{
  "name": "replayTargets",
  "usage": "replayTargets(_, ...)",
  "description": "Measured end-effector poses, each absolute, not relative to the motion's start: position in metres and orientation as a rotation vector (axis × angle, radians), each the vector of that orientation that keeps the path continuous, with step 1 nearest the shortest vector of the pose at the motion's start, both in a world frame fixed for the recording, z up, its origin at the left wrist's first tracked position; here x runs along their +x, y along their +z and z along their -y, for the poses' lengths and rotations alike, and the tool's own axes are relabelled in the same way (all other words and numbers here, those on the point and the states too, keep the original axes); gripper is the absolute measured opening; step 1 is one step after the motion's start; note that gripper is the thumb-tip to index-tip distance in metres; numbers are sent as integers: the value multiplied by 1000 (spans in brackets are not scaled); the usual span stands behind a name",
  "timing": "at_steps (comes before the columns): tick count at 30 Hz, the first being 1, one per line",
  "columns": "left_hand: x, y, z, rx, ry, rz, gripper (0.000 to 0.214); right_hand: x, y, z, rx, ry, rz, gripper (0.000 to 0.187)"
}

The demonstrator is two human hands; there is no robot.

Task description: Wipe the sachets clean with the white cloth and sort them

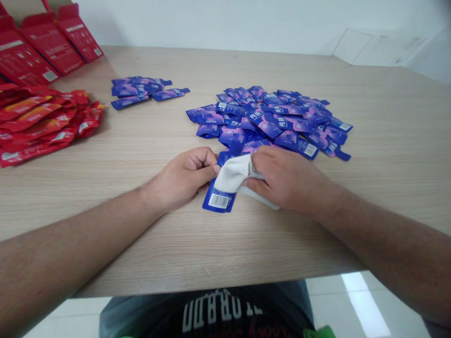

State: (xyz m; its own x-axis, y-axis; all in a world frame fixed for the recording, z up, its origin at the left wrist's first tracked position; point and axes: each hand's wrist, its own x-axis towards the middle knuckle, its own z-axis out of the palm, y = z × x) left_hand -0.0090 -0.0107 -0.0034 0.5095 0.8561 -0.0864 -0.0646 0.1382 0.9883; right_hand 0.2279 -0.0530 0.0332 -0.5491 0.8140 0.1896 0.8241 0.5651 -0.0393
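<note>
A blue pouch (219, 199) with a white barcode lies at the near side of a pile of similar pouches. My left hand (188, 176) is closed on its left edge, thumb against the side. In my right hand (282, 176) is a folded white cloth (232, 172), pressed over the middle of the pouch and hiding part of it. A loose end of the cloth hangs below my right fingers. Just beyond both hands spreads the pile of blue and purple pouches (262, 117).
A smaller group of blue pouches (136, 89) lies farther left. Red packets (45, 117) are heaped at the left edge, with red cartons (45, 44) standing behind them. The wooden table (169, 253) meets a white wall at the back; its front edge is near my lap.
</note>
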Motion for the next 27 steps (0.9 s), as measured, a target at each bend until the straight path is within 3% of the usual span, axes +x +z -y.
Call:
replayTargets(3,-9,-3,11,1276,778,-805,22,226,34,56,-1230,-20,2752,17)
replayTargets(8,-8,-3,11,1232,793,-810,22,228,34,53,-1437,-94,2545,24)
replayTargets(13,-9,-3,11,1283,782,-821,21,226,35,56,-1240,-23,2735,18)
replayTargets(18,-8,-3,11,1256,785,-808,22,231,32,49,-1479,-117,2516,27)
replayTargets(23,-8,-2,13,1271,759,-833,21,223,34,59,-1177,18,2744,17)
replayTargets(27,-16,16,2,1217,820,-871,21,229,32,54,-1245,38,2615,23)
